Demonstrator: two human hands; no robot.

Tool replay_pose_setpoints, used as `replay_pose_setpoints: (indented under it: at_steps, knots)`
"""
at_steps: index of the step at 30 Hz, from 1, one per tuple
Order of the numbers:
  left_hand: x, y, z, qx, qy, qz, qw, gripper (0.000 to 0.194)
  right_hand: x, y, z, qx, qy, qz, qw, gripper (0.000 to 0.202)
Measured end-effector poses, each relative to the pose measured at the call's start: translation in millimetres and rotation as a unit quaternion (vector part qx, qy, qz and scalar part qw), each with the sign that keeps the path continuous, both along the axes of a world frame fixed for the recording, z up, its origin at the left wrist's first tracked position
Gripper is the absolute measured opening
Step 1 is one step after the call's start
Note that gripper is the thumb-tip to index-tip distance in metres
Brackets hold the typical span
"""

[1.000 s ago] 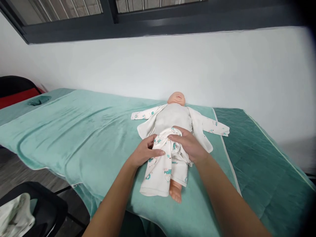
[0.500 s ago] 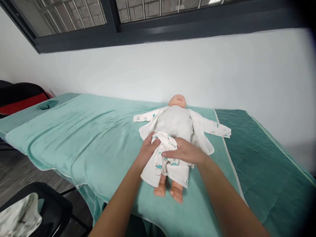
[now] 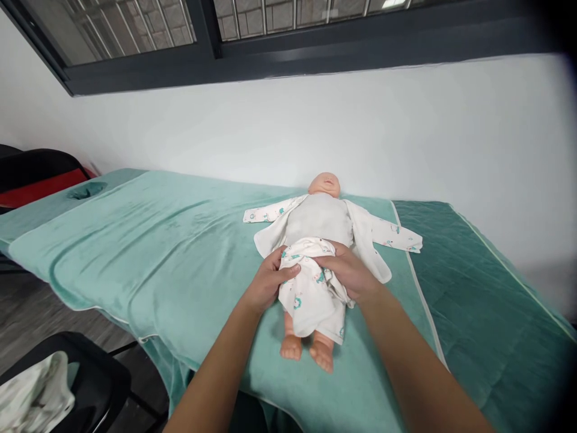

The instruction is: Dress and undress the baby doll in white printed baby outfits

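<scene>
A baby doll (image 3: 321,219) lies on its back, head toward the wall and bare feet toward me. Its white printed jacket (image 3: 376,258) is spread wide, both sleeves stretched out sideways, leaving the grey-white torso uncovered. White baby pants (image 3: 311,297) with green prints lie bunched over its hips and upper legs. On their left edge my left hand (image 3: 271,278) is closed, thumb on top of the cloth. My right hand (image 3: 349,272) grips the waist part from the right, some fingers hidden under the fabric. How far the legs are inside the pants is hidden.
A light green sheet (image 3: 189,258) covers the bed, with a darker green cover (image 3: 478,300) at the right. The white wall (image 3: 315,126) and window frame (image 3: 360,45) rise behind. A black chair (image 3: 99,379) holding folded cloth (image 3: 36,394) stands lower left.
The pants' loose left leg has swung right and now drapes over the doll's legs. My right hand has moved slightly up and right along the waist; the doll stays in place.
</scene>
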State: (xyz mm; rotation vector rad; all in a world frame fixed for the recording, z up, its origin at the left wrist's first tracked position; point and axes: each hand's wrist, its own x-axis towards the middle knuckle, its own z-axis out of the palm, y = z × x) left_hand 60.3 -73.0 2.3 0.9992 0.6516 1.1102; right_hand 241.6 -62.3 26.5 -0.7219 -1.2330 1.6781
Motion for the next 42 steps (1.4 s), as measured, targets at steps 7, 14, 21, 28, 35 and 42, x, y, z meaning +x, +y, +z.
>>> replay_pose_setpoints:
  at_steps: [7,14,21,28,35,42]
  knots:
    - [-2,4,-5.2,-0.038,-0.016,0.122,0.992,0.031,2,-6,21.3,0.100,-0.172,0.183,0.963,0.037]
    - [0,3,0.1,-0.025,-0.004,0.123,0.992,0.037,-2,-9,13.2,0.039,-0.130,0.082,0.987,0.034]
    - [13,-26,21.4,-0.005,0.009,0.134,0.991,0.026,1,-5,7.3,0.050,-0.105,0.024,0.993,0.031]
    - [17,-74,36.0,-0.088,0.015,0.178,0.980,0.032,1,-9,15.1,0.130,-0.243,0.032,0.961,0.013]
    - [9,-104,44.9,-0.164,0.007,0.141,0.976,0.035,-2,-14,15.6,0.173,-0.314,0.041,0.933,0.014]
    - [16,-135,52.3,-0.207,0.012,0.191,0.959,0.035,2,-14,19.0,0.259,-0.301,0.088,0.914,0.008]
